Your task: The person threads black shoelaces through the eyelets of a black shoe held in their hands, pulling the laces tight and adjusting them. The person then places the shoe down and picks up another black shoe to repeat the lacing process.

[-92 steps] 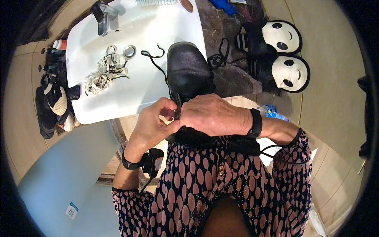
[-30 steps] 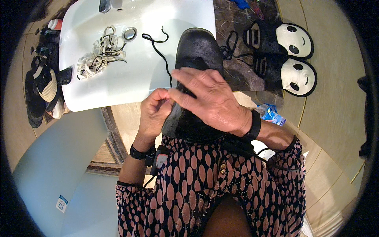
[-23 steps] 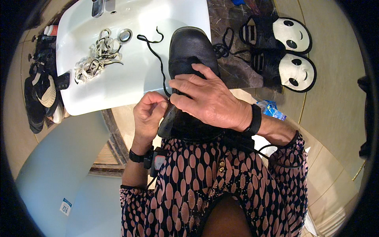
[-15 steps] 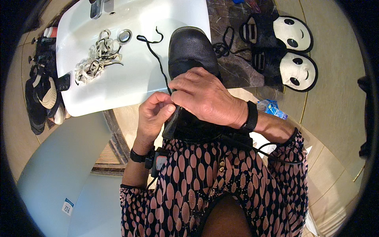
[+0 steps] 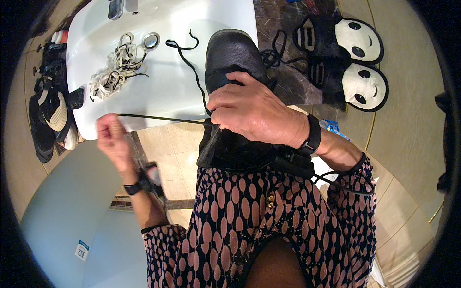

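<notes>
A black leather boot [image 5: 234, 55] rests toe-away across the front rim of the sink, its shaft toward my lap. My right hand [image 5: 257, 113] lies over the boot's lacing area, fingers curled on its left edge. Out to the left, my left hand [image 5: 113, 137] is closed on a black shoelace [image 5: 163, 118], slightly blurred. That lace runs taut from it back to the boot under my right fingers. Another length of black lace [image 5: 194, 74] trails from the boot into the sink, its end loosely curled. What the right fingertips pinch is hidden.
White sink [image 5: 163, 91] holds a tangle of white and black laces [image 5: 117, 72] beside a round drain [image 5: 151, 41]. Black lace [image 5: 276, 53] lies on the dark marble counter [image 5: 297, 86] at right, next to black-and-white panda-faced slippers [image 5: 363, 86]. Dark shoes [image 5: 43, 125] stand left of the sink.
My left hand has moved from the boot's edge out to the left, drawing a black lace straight. My right hand stays on the boot.
</notes>
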{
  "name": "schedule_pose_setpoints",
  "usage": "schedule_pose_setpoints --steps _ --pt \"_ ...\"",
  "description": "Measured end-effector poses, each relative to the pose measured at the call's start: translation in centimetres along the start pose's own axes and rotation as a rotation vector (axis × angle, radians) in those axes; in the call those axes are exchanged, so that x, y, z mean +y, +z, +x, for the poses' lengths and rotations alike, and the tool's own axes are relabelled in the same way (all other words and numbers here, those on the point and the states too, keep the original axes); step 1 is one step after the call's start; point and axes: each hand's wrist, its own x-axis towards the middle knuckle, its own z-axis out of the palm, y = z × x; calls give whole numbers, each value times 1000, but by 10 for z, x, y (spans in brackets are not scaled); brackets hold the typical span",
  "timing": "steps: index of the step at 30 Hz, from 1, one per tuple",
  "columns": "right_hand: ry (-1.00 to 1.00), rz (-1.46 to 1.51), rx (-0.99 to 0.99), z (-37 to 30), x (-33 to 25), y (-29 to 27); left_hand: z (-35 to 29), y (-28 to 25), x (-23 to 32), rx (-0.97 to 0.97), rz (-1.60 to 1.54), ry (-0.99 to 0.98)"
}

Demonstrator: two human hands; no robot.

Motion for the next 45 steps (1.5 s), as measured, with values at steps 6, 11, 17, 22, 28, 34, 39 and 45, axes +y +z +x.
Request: schedule_pose_setpoints --steps 6,11,17,22,28,34,39,45 --pt "55 87 -99 1 -1 -8 46 -138 -70 487 222 87" --pt "96 136 -149 3 2 -12 49 -159 -57 556 349 73" --pt "364 483 144 -18 21 -49 42 -125 -51 289 -187 -211" --pt "586 459 219 -54 21 -44 45 -116 -34 -17 -1156 -380" --pt "674 494 196 -62 5 -26 57 -128 -11 -93 -1675 -479" --pt "649 449 116 -62 5 -20 47 -110 -6 -203 -1036 -484" --pt "633 618 162 -55 8 -22 9 -20 7 -351 -669 -762" --pt "783 882 34 -43 9 -37 -27 78 50 -862 -225 -860"
